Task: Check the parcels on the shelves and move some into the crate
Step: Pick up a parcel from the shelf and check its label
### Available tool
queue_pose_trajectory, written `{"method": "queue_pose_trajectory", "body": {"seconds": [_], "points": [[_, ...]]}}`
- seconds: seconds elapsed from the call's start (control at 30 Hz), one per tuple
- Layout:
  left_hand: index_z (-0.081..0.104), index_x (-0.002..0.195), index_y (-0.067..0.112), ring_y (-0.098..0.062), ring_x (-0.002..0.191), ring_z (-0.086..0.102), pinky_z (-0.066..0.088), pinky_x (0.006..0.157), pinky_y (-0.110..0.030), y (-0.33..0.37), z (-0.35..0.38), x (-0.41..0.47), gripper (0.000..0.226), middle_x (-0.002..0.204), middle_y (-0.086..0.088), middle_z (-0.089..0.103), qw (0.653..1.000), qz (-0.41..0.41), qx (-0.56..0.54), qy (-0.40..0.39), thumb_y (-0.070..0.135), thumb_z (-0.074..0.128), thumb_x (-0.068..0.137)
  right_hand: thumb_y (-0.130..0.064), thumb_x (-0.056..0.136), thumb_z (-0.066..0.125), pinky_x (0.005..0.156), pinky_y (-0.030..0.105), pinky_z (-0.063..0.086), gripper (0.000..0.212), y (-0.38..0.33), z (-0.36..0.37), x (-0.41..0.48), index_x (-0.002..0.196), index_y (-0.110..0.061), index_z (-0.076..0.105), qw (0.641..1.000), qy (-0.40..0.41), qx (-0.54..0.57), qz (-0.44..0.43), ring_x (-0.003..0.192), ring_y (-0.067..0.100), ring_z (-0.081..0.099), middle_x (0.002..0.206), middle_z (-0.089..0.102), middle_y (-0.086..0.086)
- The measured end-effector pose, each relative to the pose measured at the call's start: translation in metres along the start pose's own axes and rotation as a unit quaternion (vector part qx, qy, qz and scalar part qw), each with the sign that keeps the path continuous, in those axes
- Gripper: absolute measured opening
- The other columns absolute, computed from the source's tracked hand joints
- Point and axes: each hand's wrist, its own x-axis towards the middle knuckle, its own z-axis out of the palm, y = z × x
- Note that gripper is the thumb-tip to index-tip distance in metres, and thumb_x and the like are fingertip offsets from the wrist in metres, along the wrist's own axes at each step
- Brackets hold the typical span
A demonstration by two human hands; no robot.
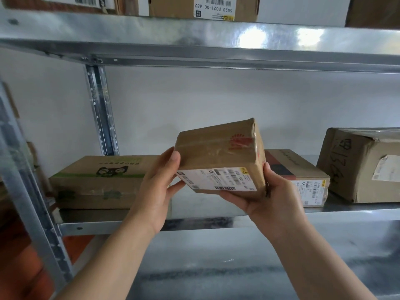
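Head view: a galvanised steel rack [101, 109] fills the frame, and its middle shelf [194, 223] serves as the reference for everything else. At the right end of that shelf sits a big brown carton [357, 169] with handwritten black numbers on its side. At the left end of the shelf lies a long carton [97, 180] printed with green bands and a cat face. Just left of the big carton, a flat box [303, 169] with a red-and-black top rests on the shelf, a white label on its near face. On the level above the shelf stands another labelled carton [203, 7], cut off by the frame.

Above the shelf's front edge, lifted clear of it and between the long carton and the flat box, is a small taped parcel [218, 152] held in both hands. The left hand [155, 191] grips its left end – thumb on the upper edge, fingers curled round underneath. The right hand [266, 198] cups the lower right corner, thumb up the right edge and fingers wrapped under the bottom. The parcel's long axis runs left to right, its right end tipped slightly higher. Its taped face with a red logo [239, 142] points up, and the shipping label [216, 179] faces the camera.
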Motion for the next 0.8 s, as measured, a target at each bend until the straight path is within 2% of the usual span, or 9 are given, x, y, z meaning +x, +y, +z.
{"method": "queue_pose_trajectory", "body": {"seconds": [0.07, 0.17, 0.27, 0.37, 0.43, 0.53, 0.63, 0.73, 0.8], "points": [[0.068, 0.126, 0.031, -0.019, 0.121, 0.064, 0.051, 0.098, -0.038, 0.001, -0.002, 0.0, 0.05, 0.125, 0.0, 0.071, 0.999, 0.014, 0.003, -0.039, 0.051, 0.075, 0.081, -0.032, 0.107, 0.045, 0.073, 0.063, 0.06, 0.035, 0.0, 0.0, 0.0, 0.132, -0.016, 0.064, 1.0, -0.01, 0.008, 0.015, 0.101, 0.049, 0.071, 0.116, 0.073, 0.024], [0.061, 0.136, 0.032, -0.018, 0.12, 0.064, 0.055, 0.092, -0.03, 0.001, -0.004, 0.002, 0.081, 0.129, -0.001, 0.069, 0.995, 0.031, 0.006, -0.092, 0.061, 0.084, 0.064, -0.027, 0.109, 0.04, 0.065, 0.055, 0.062, 0.038, 0.0, -0.002, 0.0, 0.136, -0.011, 0.061, 0.999, -0.011, 0.009, 0.031, 0.099, 0.048, 0.072, 0.115, 0.073, 0.025], [0.059, 0.135, 0.031, -0.018, 0.118, 0.065, 0.055, 0.089, -0.026, 0.004, -0.004, 0.003, 0.085, 0.125, -0.001, 0.071, 0.991, 0.043, 0.005, -0.123, 0.055, 0.09, 0.06, -0.02, 0.108, 0.036, 0.06, 0.051, 0.063, 0.04, -0.001, -0.002, -0.001, 0.129, -0.005, 0.066, 0.999, -0.011, 0.004, 0.037, 0.092, 0.047, 0.074, 0.112, 0.074, 0.025], [0.052, 0.143, 0.026, -0.02, 0.125, 0.062, 0.054, 0.097, -0.035, 0.006, -0.005, 0.004, 0.091, 0.132, -0.004, 0.068, 0.99, 0.045, 0.017, -0.132, 0.045, 0.091, 0.063, -0.018, 0.106, 0.035, 0.061, 0.05, 0.064, 0.045, -0.001, -0.002, -0.001, 0.113, -0.002, 0.076, 0.999, -0.013, 0.002, 0.04, 0.09, 0.044, 0.075, 0.112, 0.075, 0.024], [0.046, 0.149, 0.023, -0.021, 0.128, 0.061, 0.046, 0.107, -0.044, 0.007, -0.006, 0.004, 0.1, 0.134, -0.005, 0.067, 0.993, 0.036, 0.01, -0.116, 0.041, 0.093, 0.062, -0.018, 0.106, 0.033, 0.059, 0.048, 0.064, 0.048, -0.001, -0.002, -0.001, 0.105, -0.002, 0.079, 0.999, -0.011, 0.004, 0.05, 0.09, 0.041, 0.076, 0.111, 0.075, 0.022], [0.047, 0.149, 0.023, -0.02, 0.12, 0.066, 0.046, 0.107, -0.046, 0.009, -0.003, 0.003, 0.082, 0.125, -0.003, 0.072, 0.997, 0.033, -0.001, -0.07, 0.028, 0.081, 0.074, -0.023, 0.108, 0.034, 0.06, 0.049, 0.064, 0.046, -0.002, -0.003, -0.002, 0.114, -0.007, 0.077, 0.997, -0.021, -0.017, 0.072, 0.094, 0.04, 0.075, 0.114, 0.075, 0.021], [0.052, 0.145, 0.023, -0.018, 0.106, 0.073, 0.051, 0.097, -0.041, 0.01, 0.001, 0.002, 0.074, 0.11, -0.003, 0.077, 0.999, 0.023, -0.015, -0.021, 0.022, 0.073, 0.073, -0.033, 0.109, 0.036, 0.069, 0.051, 0.064, 0.044, -0.002, -0.003, -0.002, 0.119, -0.012, 0.073, 0.993, -0.024, -0.089, 0.069, 0.1, 0.043, 0.074, 0.114, 0.075, 0.021], [0.058, 0.137, 0.026, -0.014, 0.094, 0.075, 0.052, 0.085, -0.035, 0.011, 0.003, 0.003, 0.071, 0.1, -0.001, 0.079, 0.999, 0.013, -0.016, 0.024, 0.03, 0.076, 0.068, -0.048, 0.107, 0.038, 0.071, 0.05, 0.064, 0.05, -0.001, -0.003, 0.001, 0.121, -0.013, 0.07, 0.984, 0.041, -0.168, 0.039, 0.101, 0.043, 0.072, 0.113, 0.074, 0.021], [0.06, 0.133, 0.027, -0.013, 0.091, 0.076, 0.053, 0.081, -0.033, 0.01, 0.003, 0.005, 0.067, 0.1, 0.0, 0.079, 0.999, 0.006, -0.005, 0.051, 0.033, 0.077, 0.068, -0.052, 0.105, 0.044, 0.076, 0.045, 0.062, 0.047, 0.001, -0.004, 0.006, 0.128, -0.018, 0.066, 0.961, 0.108, -0.252, -0.04, 0.106, 0.034, 0.07, 0.121, 0.071, 0.014]]}}
